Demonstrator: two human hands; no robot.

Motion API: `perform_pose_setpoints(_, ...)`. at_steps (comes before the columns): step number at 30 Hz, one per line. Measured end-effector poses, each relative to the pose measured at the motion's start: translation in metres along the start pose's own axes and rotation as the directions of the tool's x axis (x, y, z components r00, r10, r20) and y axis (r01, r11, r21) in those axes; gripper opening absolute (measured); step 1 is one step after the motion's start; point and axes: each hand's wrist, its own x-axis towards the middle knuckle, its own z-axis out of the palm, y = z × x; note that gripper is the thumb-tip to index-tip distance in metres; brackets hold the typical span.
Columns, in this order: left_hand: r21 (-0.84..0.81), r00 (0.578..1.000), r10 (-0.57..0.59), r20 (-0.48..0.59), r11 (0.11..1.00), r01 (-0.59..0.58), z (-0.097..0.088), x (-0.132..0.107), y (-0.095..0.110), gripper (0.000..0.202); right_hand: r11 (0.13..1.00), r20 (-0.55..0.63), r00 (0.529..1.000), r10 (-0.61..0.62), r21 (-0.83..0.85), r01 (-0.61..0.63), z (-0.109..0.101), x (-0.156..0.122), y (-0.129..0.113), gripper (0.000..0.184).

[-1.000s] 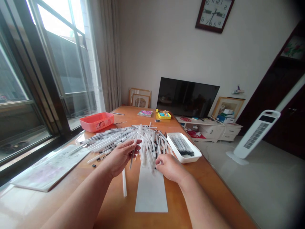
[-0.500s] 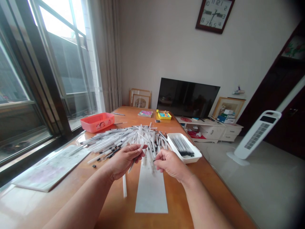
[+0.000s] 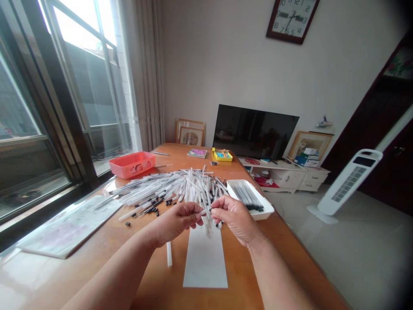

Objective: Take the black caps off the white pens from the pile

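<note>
Pen-fitting, apparently: left hand (image 3: 176,221) is pinching a white barrel (image 3: 201,212), right hand (image 3: 235,217) pinching a small part (image 3: 210,210) at its tip; alignment matters next.

Pink tray (image 3: 131,164), television (image 3: 254,132), clock (image 3: 292,19), tower fan (image 3: 346,183)

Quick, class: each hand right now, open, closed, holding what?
Left hand: closed on a white pen barrel.
Right hand: fingers pinched shut; what they hold cannot be told.
</note>
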Motion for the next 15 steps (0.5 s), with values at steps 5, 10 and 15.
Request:
perform_pose_setpoints(5, 0.033, 1.0, -0.002, 0.009, 0.999, 0.002, 0.003, -0.0012, 0.0053, 0.035, 0.999, -0.01, 1.0, -0.018, -0.046, 0.017, 0.0045, -0.0005, -0.0003, 0.013)
perform_pose_setpoints(10, 0.065, 1.0, 0.001, 0.022, 0.998, -0.003, 0.0037, -0.0023, 0.0069, 0.035, 0.999, 0.007, 1.0, -0.008, -0.054, 0.009, 0.0064, -0.0003, 0.0016, 0.014)
perform_pose_setpoints(15, 0.091, 1.0, -0.001, 0.017, 0.996, -0.001, 0.0034, -0.0014, 0.0024, 0.037, 0.998, 0.013, 1.0, -0.012, -0.069, 0.012, 0.0069, -0.0008, 0.0025, 0.014)
